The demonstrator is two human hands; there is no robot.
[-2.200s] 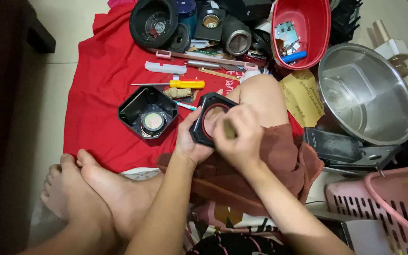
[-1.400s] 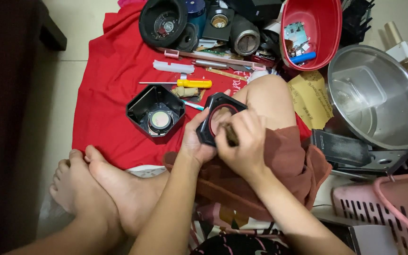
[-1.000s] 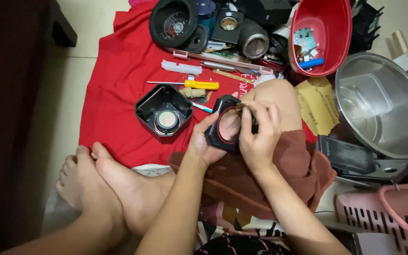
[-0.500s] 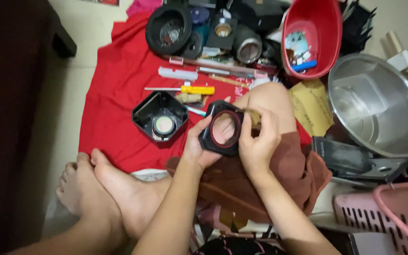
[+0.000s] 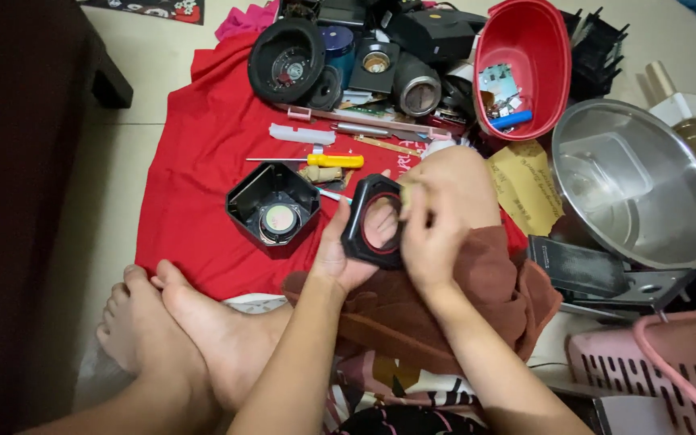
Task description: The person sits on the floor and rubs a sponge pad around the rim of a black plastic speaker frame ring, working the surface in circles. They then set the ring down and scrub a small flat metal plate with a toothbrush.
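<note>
My left hand (image 5: 346,254) holds a black square frame with a round red-rimmed opening (image 5: 372,221) upright over my knee. My right hand (image 5: 432,234) grips the frame's right edge, fingers curled over its top corner. A black housing with a round light-coloured disc inside (image 5: 273,208) lies on the red cloth (image 5: 203,161) to the left of the hands. A yellow-handled screwdriver (image 5: 316,160) lies just above that housing.
Black round parts (image 5: 287,60) and cylinders (image 5: 416,84) crowd the far edge of the cloth. A red tub (image 5: 553,60) with small items, a steel bowl (image 5: 638,185) and a pink basket (image 5: 662,366) stand at the right. My bare feet (image 5: 179,330) rest at lower left; dark furniture (image 5: 18,161) fills the left.
The frame has been turned in my hands so its open ring faces the camera. My right hand shifted from covering its front to gripping its right edge.
</note>
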